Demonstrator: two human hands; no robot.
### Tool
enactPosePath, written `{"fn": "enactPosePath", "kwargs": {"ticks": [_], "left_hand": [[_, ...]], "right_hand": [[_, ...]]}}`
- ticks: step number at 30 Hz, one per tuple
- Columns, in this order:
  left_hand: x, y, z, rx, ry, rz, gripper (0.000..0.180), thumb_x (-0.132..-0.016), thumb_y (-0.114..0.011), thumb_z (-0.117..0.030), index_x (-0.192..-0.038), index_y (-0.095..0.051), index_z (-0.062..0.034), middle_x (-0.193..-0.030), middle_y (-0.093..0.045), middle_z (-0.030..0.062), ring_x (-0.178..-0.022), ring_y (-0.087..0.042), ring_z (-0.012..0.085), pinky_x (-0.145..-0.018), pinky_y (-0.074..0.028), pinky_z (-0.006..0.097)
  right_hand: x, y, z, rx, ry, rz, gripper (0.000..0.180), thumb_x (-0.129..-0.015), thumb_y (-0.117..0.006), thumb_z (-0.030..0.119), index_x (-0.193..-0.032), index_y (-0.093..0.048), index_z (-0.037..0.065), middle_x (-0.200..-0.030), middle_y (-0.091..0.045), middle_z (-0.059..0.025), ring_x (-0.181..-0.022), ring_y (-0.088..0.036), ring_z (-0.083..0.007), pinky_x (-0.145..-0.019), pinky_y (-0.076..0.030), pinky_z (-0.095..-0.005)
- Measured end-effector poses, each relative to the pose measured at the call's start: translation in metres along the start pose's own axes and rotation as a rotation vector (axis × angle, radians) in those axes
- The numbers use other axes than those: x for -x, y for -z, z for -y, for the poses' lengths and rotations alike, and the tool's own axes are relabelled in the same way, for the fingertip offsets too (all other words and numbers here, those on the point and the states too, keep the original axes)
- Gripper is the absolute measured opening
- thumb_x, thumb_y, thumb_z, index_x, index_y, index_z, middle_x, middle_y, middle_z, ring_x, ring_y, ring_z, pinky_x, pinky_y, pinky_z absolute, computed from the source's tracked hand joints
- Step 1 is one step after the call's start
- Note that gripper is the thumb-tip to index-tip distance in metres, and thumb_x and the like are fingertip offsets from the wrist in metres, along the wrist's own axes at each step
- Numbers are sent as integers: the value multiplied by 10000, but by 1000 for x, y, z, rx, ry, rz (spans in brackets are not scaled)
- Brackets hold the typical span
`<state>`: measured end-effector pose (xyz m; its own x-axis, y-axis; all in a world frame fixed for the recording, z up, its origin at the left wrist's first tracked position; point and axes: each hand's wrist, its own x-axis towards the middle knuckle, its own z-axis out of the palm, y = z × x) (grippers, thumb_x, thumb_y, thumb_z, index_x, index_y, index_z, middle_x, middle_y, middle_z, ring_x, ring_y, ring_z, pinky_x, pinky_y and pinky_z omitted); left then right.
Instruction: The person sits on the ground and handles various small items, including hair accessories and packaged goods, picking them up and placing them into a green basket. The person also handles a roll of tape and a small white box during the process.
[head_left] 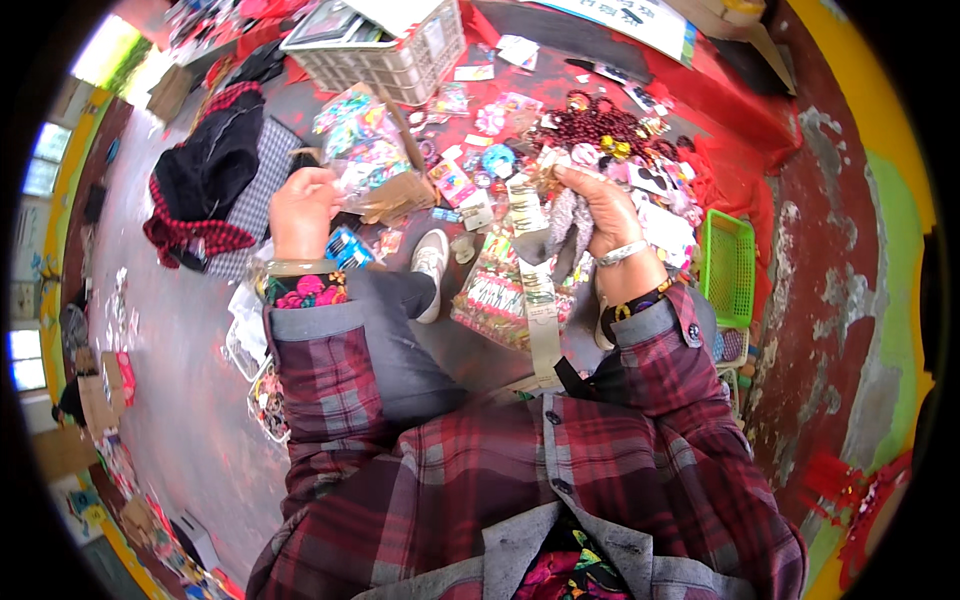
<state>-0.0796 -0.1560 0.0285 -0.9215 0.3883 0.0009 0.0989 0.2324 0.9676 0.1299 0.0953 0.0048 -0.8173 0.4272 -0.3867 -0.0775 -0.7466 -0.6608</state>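
Observation:
My right hand [612, 218] is closed, with a bunch of grey fuzzy fabric [570, 228] hanging below its fingers. Beside its fingertips runs a long pale strip of cards [540, 300] with small dark pieces on it, reaching down toward my lap; whether the fingers grip this too is unclear. My left hand [303, 215] has its fingers curled together at the near left side of a cardboard box [398, 197]. Whatever they pinch is too small to make out. Clear bags of colourful small items [362, 140] fill that box. A plastic packet [495, 290] lies between my feet.
Dark red beads [600, 128], a blue ring-shaped trinket [497, 160] and carded accessories cover the floor ahead. A grey plastic crate [385, 65] stands behind them. To the right is a green basket [728, 268]; dark and checked clothing [215, 165] lies left.

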Motion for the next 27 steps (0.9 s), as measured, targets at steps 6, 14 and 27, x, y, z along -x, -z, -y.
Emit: {"fn": "enactPosePath", "kwargs": {"ticks": [6,14,27], "left_hand": [[34,79,76,-138,113,-156,98,-838,-511,-55,-866,-583,5,-715,-587,63,-579,-583,117,-472,-475,234],[115,100,186,-79,468,-151,213,-802,-527,-156,-902,-607,15,-785,-618,147,-627,-614,219,-522,-509,320],[122,21,38,829,-103,294,577,-872,-463,-416,-1253,-366,7,-1258,-430,157,-1169,-410,248,-999,-305,382]], "right_hand": [[-6,5,-15,76,25,49,192,-769,-623,116,-927,-608,7,-818,-640,-70,-684,-609,-168,-610,-491,-279],[-3,5,-24,208,-41,-14,141,-788,-595,107,-895,-615,18,-818,-630,-57,-737,-588,-156,-679,-455,-266],[75,-94,-45,491,-33,330,203,-789,-590,226,-733,-541,37,-580,-516,-37,-491,-496,-128,-451,-392,-228]]}}
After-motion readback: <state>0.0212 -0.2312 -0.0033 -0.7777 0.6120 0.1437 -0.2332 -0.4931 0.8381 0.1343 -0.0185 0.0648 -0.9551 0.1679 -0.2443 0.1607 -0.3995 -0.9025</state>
